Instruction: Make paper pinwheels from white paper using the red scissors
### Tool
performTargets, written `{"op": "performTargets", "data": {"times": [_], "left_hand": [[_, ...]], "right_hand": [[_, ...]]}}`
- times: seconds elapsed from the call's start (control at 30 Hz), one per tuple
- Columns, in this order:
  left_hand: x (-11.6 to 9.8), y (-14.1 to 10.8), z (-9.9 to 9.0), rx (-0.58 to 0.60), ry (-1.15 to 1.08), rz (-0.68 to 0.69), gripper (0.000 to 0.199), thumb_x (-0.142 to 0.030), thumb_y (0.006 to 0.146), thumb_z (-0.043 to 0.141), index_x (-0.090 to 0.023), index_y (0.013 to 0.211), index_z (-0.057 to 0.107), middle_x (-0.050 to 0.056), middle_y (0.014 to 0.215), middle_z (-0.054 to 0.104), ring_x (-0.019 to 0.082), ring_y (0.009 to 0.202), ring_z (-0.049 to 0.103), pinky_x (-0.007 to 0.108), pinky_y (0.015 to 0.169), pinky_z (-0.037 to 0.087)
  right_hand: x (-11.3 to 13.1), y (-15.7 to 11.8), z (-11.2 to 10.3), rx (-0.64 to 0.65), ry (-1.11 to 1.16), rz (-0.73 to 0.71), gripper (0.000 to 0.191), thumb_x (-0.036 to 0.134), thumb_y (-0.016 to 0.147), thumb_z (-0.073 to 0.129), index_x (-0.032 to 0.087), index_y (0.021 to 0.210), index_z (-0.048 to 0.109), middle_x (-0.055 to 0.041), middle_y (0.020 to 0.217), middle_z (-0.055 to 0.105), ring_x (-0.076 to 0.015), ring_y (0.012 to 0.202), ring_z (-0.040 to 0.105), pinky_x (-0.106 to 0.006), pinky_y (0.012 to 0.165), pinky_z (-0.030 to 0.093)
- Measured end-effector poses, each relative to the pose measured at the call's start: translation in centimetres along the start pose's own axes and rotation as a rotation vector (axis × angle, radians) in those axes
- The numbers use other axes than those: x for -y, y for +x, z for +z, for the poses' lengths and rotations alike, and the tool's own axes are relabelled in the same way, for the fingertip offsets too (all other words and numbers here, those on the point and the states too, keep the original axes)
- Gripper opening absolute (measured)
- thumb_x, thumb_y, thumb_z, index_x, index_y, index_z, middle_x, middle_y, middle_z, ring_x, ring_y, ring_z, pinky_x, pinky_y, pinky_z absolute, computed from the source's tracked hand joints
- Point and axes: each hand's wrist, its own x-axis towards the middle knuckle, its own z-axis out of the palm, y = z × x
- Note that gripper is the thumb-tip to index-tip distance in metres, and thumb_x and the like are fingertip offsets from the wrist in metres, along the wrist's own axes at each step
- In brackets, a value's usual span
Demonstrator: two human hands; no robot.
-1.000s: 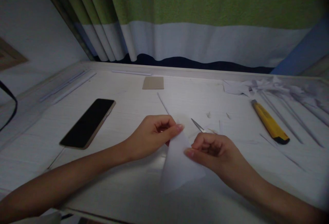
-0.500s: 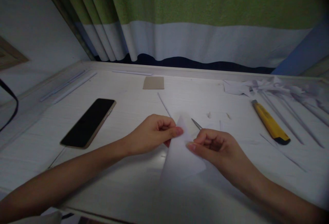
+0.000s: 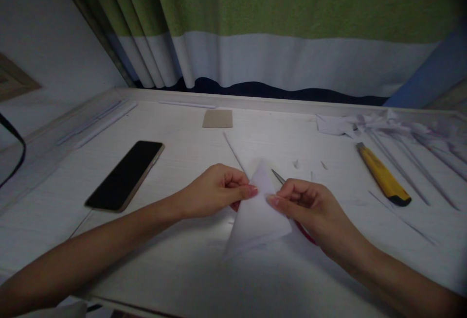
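A folded piece of white paper point(image 3: 260, 216), pointed at its far end, is held above the table between both hands. My left hand point(image 3: 222, 189) pinches its left edge, thumb on top and fingers curled beneath. On the right edge, my right hand point(image 3: 306, 206) grips the paper between thumb and forefinger. Scissors point(image 3: 278, 176) lie partly under my right hand; their blade tip and a bit of red handle show. A thin white paper stick point(image 3: 234, 151) lies just beyond my left fingers, its near end hidden behind the paper.
A black phone point(image 3: 126, 176) lies at the left on the white table point(image 3: 175, 269). To the right is a yellow utility knife point(image 3: 383, 174) beside several paper-topped sticks point(image 3: 401, 128). A beige card square point(image 3: 217, 118) and rolled paper point(image 3: 105, 124) lie toward the back, below a curtain point(image 3: 292, 16).
The paper's tip has turned slightly to the right and its lower edge has risen a little. My right hand has shifted slightly, and the red scissor handle now shows.
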Motion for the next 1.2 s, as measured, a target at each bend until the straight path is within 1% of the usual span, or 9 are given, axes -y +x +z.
{"op": "performTargets", "data": {"times": [0.1,0.2,0.37,0.53,0.7,0.83,0.93,1.1,1.2], "left_hand": [[0.0,0.1,-0.1,0.028,-0.012,-0.025,0.023,-0.028,0.073,0.057,-0.012,0.058,0.053,-0.005,0.053,0.052,0.004,0.049,0.048,0.016,0.050,0.038],[0.1,0.1,-0.1,0.076,0.001,-0.051,0.023,-0.027,0.073,0.057,-0.012,0.055,0.053,-0.006,0.050,0.049,0.004,0.047,0.047,0.016,0.048,0.037],[0.2,0.1,-0.2,0.053,0.044,-0.034,0.025,-0.029,0.071,0.058,-0.013,0.053,0.051,-0.006,0.047,0.048,0.005,0.044,0.045,0.016,0.045,0.035],[0.1,0.1,-0.4,0.106,0.061,-0.060,0.023,-0.029,0.070,0.059,-0.013,0.054,0.053,-0.006,0.047,0.048,0.005,0.044,0.044,0.016,0.045,0.035],[-0.2,-0.1,-0.4,0.082,0.103,-0.031,0.023,-0.027,0.070,0.058,-0.014,0.053,0.050,-0.007,0.046,0.047,0.004,0.042,0.041,0.015,0.042,0.032],[-0.6,-0.2,-0.4,0.103,0.125,-0.055,0.018,-0.024,0.069,0.059,-0.013,0.058,0.051,-0.005,0.049,0.052,0.005,0.045,0.045,0.015,0.044,0.032],[-0.8,-0.4,-0.4,0.092,0.223,-0.043,0.016,-0.024,0.071,0.057,-0.014,0.061,0.050,-0.005,0.051,0.052,0.006,0.046,0.045,0.016,0.045,0.032],[-0.9,-0.8,-0.2,0.049,0.440,0.101,0.018,-0.028,0.079,0.046,-0.016,0.065,0.045,-0.005,0.055,0.048,0.008,0.051,0.045,0.019,0.048,0.033],[-0.9,-1.0,0.0,0.020,0.604,0.158,0.018,-0.028,0.082,0.040,-0.017,0.068,0.044,-0.004,0.058,0.047,0.009,0.053,0.045,0.020,0.050,0.032]], "right_hand": [[0.1,0.1,-0.1,-0.025,-0.003,-0.022,0.020,0.031,0.061,0.071,0.017,0.057,0.056,0.0012,0.054,0.061,-0.0083,0.047,0.053,-0.020,0.045,0.039],[0.3,0.3,-0.2,-0.027,0.003,-0.042,0.019,0.029,0.062,0.070,0.016,0.057,0.056,0.0017,0.054,0.061,-0.0074,0.047,0.052,-0.019,0.047,0.039],[0.5,0.3,-0.1,-0.004,0.015,-0.021,0.018,0.028,0.063,0.069,0.016,0.057,0.057,0.0011,0.055,0.062,-0.0076,0.048,0.052,-0.020,0.047,0.039],[0.9,0.3,-0.2,-0.051,0.007,-0.049,0.018,0.024,0.066,0.068,0.016,0.056,0.056,0.0035,0.052,0.059,-0.0054,0.046,0.049,-0.017,0.046,0.037],[1.0,0.5,-0.6,-0.044,0.001,-0.050,0.017,0.025,0.067,0.067,0.016,0.057,0.056,0.0031,0.052,0.059,-0.0062,0.047,0.050,-0.018,0.046,0.037],[1.2,0.7,-1.0,-0.098,-0.009,-0.070,0.016,0.026,0.066,0.068,0.018,0.057,0.057,0.0027,0.053,0.059,-0.0074,0.046,0.050,-0.019,0.045,0.038],[1.4,0.9,-1.2,-0.116,-0.015,-0.095,0.016,0.027,0.065,0.069,0.018,0.058,0.058,0.0023,0.055,0.059,-0.0078,0.047,0.050,-0.019,0.044,0.038],[1.2,1.3,-1.5,-0.116,0.017,-0.114,0.014,0.026,0.066,0.069,0.018,0.061,0.058,0.0015,0.057,0.061,-0.0084,0.049,0.052,-0.020,0.047,0.039],[1.1,1.4,-1.7,-0.102,0.024,-0.123,0.014,0.026,0.067,0.068,0.018,0.061,0.058,0.0019,0.056,0.061,-0.0075,0.048,0.051,-0.019,0.046,0.038]]}}
